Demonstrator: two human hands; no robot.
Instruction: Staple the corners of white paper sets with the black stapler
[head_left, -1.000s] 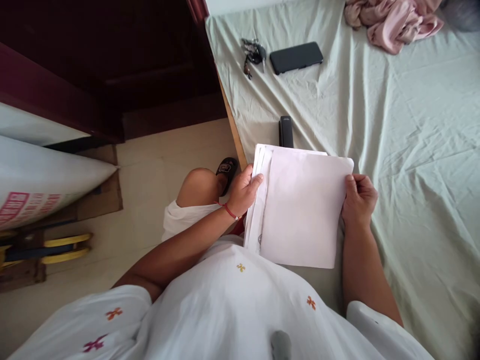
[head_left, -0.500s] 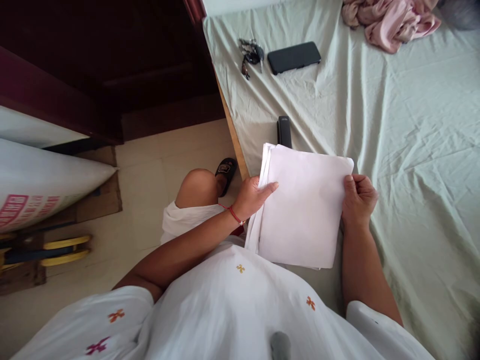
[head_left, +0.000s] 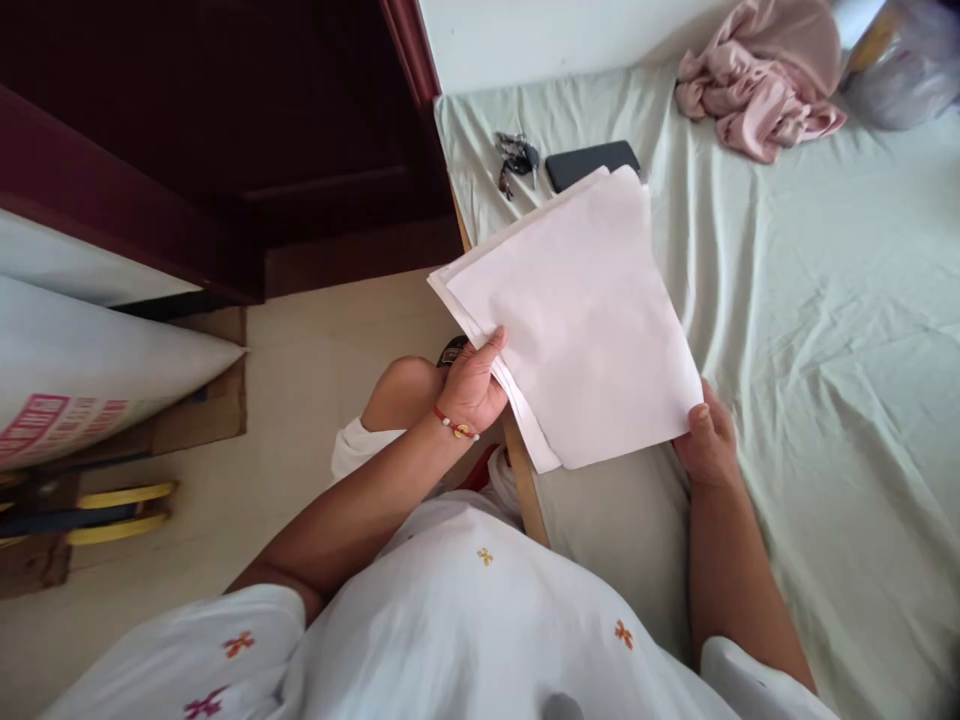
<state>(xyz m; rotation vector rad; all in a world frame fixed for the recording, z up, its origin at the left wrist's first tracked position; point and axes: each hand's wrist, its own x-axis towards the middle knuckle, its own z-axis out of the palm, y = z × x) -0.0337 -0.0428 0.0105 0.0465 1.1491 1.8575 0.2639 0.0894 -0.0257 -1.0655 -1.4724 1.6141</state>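
Note:
A stack of white paper sheets (head_left: 581, 320) is held up in front of me, tilted, its layers slightly fanned along the left side. My left hand (head_left: 476, 385) grips the left edge, thumb on top and the other fingers underneath. At the lower right corner, my right hand (head_left: 709, 437) pinches the sheets between thumb and fingers. Beyond the paper's top edge lies a black phone (head_left: 592, 163), partly covered by the sheets. A bunch of keys (head_left: 517, 160) rests to the left of the phone.
A pale green sheet (head_left: 847, 330) with folds covers the bed-like surface. Crumpled pink cloth (head_left: 765, 90) and a plastic bag (head_left: 904, 75) lie at the back right. On the left are a dark red door (head_left: 322, 110), a white sack (head_left: 112, 360) and yellow-edged footwear (head_left: 124, 512).
The stack has turned clockwise and risen, now overlapping the phone and hiding the black stapler-like object. Both hands keep their hold; the right one now grips the lower corner. The view has shifted slightly.

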